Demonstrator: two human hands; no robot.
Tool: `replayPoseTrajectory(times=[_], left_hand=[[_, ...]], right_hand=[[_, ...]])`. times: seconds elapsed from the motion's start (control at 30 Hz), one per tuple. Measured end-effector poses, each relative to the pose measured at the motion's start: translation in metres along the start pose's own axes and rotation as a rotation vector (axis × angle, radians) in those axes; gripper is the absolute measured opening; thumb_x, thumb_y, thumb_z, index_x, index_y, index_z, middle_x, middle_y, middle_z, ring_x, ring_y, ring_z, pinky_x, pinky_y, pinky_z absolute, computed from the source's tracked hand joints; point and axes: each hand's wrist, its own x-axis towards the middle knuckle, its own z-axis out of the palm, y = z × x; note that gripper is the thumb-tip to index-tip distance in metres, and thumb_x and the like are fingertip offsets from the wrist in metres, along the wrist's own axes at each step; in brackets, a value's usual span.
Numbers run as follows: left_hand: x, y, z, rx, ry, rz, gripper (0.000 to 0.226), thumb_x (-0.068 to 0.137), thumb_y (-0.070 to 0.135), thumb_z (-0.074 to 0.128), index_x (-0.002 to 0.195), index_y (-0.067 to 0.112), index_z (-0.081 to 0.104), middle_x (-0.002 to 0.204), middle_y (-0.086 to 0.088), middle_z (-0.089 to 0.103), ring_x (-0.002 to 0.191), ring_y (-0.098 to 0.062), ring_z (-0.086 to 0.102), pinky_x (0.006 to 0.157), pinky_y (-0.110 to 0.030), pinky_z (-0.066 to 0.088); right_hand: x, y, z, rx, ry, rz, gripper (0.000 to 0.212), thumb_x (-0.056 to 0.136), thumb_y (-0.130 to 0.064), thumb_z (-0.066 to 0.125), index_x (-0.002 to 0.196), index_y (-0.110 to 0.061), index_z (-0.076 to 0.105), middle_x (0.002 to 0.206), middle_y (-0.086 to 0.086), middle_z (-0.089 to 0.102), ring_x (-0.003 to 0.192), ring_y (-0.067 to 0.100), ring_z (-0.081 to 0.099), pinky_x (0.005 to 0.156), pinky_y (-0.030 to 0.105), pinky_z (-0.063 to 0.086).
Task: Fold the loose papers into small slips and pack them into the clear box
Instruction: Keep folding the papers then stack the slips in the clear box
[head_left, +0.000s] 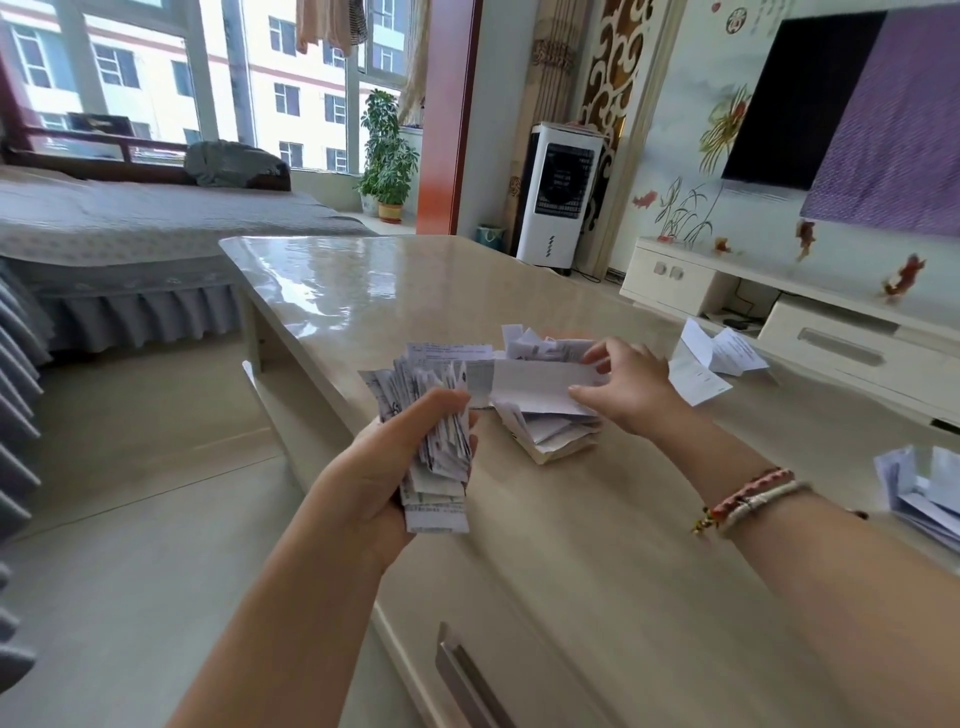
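My left hand (384, 467) grips a thick bundle of folded paper slips (431, 415), held above the table's left edge. My right hand (623, 384) pinches a white folded slip (535, 382) over a heap of folded slips (545, 426) on the table; whether that heap lies in the clear box I cannot tell. Loose unfolded papers (711, 364) lie further right. At the right edge of the view stands a clear box (930, 488) with papers inside, partly cut off.
The glossy beige table (415, 291) stretches away ahead, with a drawer handle (467, 675) on its near side. A bed (156, 223) is to the left, a white TV cabinet (779, 306) to the right, and a white air cooler (561, 197) behind.
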Motion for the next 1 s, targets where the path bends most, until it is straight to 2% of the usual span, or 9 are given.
replayPoseTrajectory(times=[0.13, 0.3, 0.4, 0.53, 0.6, 0.7, 0.8, 0.9, 1.0], left_hand=[[0.002, 0.002, -0.003, -0.054, 0.029, -0.005, 0.038, 0.08, 0.016, 0.072, 0.115, 0.002, 0.065, 0.089, -0.011, 0.068, 0.074, -0.02, 0.066, 0.061, -0.025, 0.058], [0.004, 0.001, -0.004, -0.055, 0.057, 0.015, 0.042, 0.079, 0.016, 0.073, 0.119, 0.003, 0.064, 0.088, -0.012, 0.066, 0.071, -0.019, 0.064, 0.06, -0.024, 0.058], [0.006, -0.002, -0.003, -0.056, 0.059, 0.012, 0.047, 0.08, 0.016, 0.073, 0.124, 0.002, 0.061, 0.085, -0.012, 0.064, 0.067, -0.019, 0.062, 0.058, -0.024, 0.056], [0.006, -0.002, -0.002, -0.048, 0.054, 0.002, 0.036, 0.082, 0.016, 0.071, 0.114, 0.002, 0.064, 0.076, -0.009, 0.065, 0.059, -0.018, 0.062, 0.052, -0.023, 0.055], [0.005, -0.002, -0.001, -0.053, 0.044, -0.005, 0.025, 0.083, 0.016, 0.07, 0.104, 0.004, 0.064, 0.072, -0.009, 0.065, 0.055, -0.017, 0.063, 0.048, -0.023, 0.053], [0.006, -0.003, -0.002, -0.043, 0.079, 0.003, 0.03, 0.081, 0.018, 0.072, 0.107, 0.004, 0.066, 0.075, -0.008, 0.066, 0.059, -0.017, 0.063, 0.051, -0.024, 0.054], [0.007, -0.003, -0.003, -0.04, 0.094, 0.017, 0.032, 0.08, 0.019, 0.073, 0.109, 0.006, 0.065, 0.076, -0.007, 0.066, 0.06, -0.017, 0.063, 0.052, -0.024, 0.055], [0.007, -0.004, -0.001, -0.038, 0.094, 0.032, 0.039, 0.08, 0.019, 0.073, 0.115, 0.004, 0.065, 0.076, -0.008, 0.065, 0.059, -0.017, 0.061, 0.053, -0.024, 0.055], [0.006, -0.005, 0.001, -0.048, 0.102, 0.036, 0.044, 0.08, 0.019, 0.074, 0.12, 0.003, 0.065, 0.079, -0.007, 0.066, 0.061, -0.015, 0.062, 0.061, -0.026, 0.056]], right_hand=[[-0.005, 0.003, 0.004, -0.01, 0.039, -0.12, 0.035, 0.083, -0.037, 0.069, 0.111, -0.019, 0.058, 0.125, 0.006, 0.049, 0.12, 0.029, 0.037, 0.092, 0.033, 0.033], [-0.028, 0.004, 0.001, 0.017, 0.024, -0.386, 0.043, 0.079, -0.04, 0.075, 0.111, -0.02, 0.056, 0.112, -0.006, 0.05, 0.111, 0.017, 0.038, 0.091, 0.035, 0.035], [-0.034, 0.003, 0.003, 0.021, 0.006, -0.423, 0.041, 0.075, -0.034, 0.078, 0.108, -0.021, 0.057, 0.102, -0.011, 0.047, 0.106, 0.013, 0.037, 0.087, 0.031, 0.032], [-0.037, 0.0, 0.013, -0.042, 0.116, -0.546, 0.024, 0.077, -0.018, 0.07, 0.099, -0.019, 0.06, 0.091, -0.005, 0.057, 0.101, 0.019, 0.049, 0.089, 0.04, 0.04], [-0.041, -0.001, 0.016, -0.052, 0.157, -0.646, 0.023, 0.078, -0.009, 0.068, 0.099, -0.016, 0.063, 0.087, -0.007, 0.058, 0.097, 0.018, 0.053, 0.082, 0.033, 0.036], [-0.047, -0.001, 0.022, -0.116, 0.242, -0.752, 0.017, 0.077, -0.005, 0.067, 0.087, -0.017, 0.062, 0.081, -0.004, 0.065, 0.084, 0.022, 0.06, 0.072, 0.03, 0.035], [-0.05, -0.003, 0.016, 0.047, 0.326, -0.619, 0.012, 0.088, -0.011, 0.06, 0.083, -0.017, 0.051, 0.068, -0.001, 0.06, 0.062, 0.019, 0.059, 0.057, 0.033, 0.044], [-0.052, -0.008, -0.003, 0.36, 0.364, -0.402, 0.013, 0.092, -0.011, 0.056, 0.087, -0.016, 0.044, 0.065, -0.002, 0.054, 0.056, 0.006, 0.052, 0.051, 0.021, 0.039], [-0.06, -0.013, -0.024, 0.803, 0.185, -0.143, 0.013, 0.096, -0.007, 0.05, 0.098, -0.018, 0.045, 0.08, 0.005, 0.058, 0.054, 0.012, 0.054, 0.054, 0.02, 0.045]])
